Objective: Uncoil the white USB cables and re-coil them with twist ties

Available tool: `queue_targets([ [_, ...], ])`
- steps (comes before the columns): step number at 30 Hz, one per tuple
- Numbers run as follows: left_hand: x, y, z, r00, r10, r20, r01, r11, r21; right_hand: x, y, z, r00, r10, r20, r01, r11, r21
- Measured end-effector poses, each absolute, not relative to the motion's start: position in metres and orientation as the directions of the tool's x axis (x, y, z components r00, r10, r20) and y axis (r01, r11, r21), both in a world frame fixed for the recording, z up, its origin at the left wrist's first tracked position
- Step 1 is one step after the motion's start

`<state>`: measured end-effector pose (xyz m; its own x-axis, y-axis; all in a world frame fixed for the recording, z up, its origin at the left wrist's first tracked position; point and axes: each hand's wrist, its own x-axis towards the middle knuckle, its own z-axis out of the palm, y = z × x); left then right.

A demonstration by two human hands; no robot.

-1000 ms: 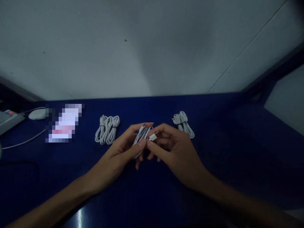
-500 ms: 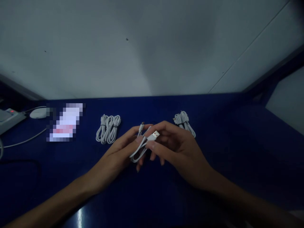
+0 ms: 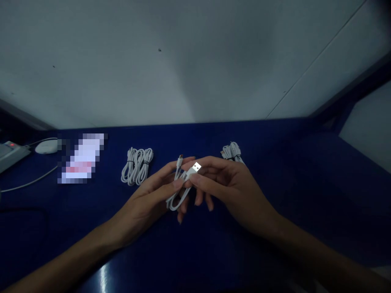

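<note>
A white USB cable (image 3: pixel 178 200) hangs in a loose coil between my two hands, above the blue table (image 3: pixel 195 252). My left hand (image 3: pixel 154 193) is closed on the coil from the left, thumb on top. From the right, my right hand (image 3: pixel 227 183) pinches the cable just below its metal USB plug (image 3: pixel 197 167), which points up. The smaller plug (image 3: pixel 180 161) at the other end stands upright by my left fingers. Part of the coil is hidden behind my fingers.
Coiled white cables (image 3: pixel 136 167) with dark ties lie left of my hands. Another tied bundle (image 3: pixel 232 152) sits behind my right hand. Farther left are a pixelated bright screen (image 3: pixel 82 156), a white rounded object (image 3: pixel 46 146) and a power strip (image 3: pixel 14 156). A pale wall (image 3: pixel 195 61) rises behind the table.
The USB plug has tilted more upright, and my right thumb has moved up against its base. The view has shifted slightly. Both hands still hold the cable.
</note>
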<state>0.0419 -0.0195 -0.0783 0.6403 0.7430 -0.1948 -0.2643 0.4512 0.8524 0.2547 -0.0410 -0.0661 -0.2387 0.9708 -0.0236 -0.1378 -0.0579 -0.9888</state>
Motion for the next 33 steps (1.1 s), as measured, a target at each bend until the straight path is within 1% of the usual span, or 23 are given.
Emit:
queue_targets([
  [6,0.0446,-0.0207,-0.0789,0.622,0.75,-0.226,-0.244,0.46,0.854,0.2565,-0.0421,-0.0644,-0.243,0.97,-0.023,-0.071,-0.041,-0.997],
  [9,0.0449,-0.0216,-0.0789,0.604,0.77,-0.206,-0.218,0.408,0.886,0.2565,-0.0429,-0.0654,-0.219,0.976,-0.016,-0.076,-0.034,-0.997],
  [15,0.0475,-0.0226,-0.0735,0.605,0.776,-0.179,-0.108,0.303,0.947,0.2536,-0.0432,-0.0652,-0.188,0.982,0.009,-0.093,-0.009,-0.996],
  [20,0.0485,-0.0228,-0.0739,0.596,0.782,-0.183,-0.11,0.305,0.946,0.2527,-0.0428,-0.0659,-0.171,0.985,-0.028,-0.051,-0.037,-0.998],
  [25,0.0477,-0.0212,-0.0786,0.597,0.787,-0.156,-0.143,0.295,0.945,0.2557,-0.0412,-0.073,-0.171,0.982,-0.077,-0.059,-0.088,-0.994],
  [33,0.0453,-0.0164,-0.0782,0.546,0.83,-0.113,-0.084,0.189,0.978,0.2556,-0.0397,-0.0724,-0.191,0.975,-0.11,-0.067,-0.124,-0.99],
])
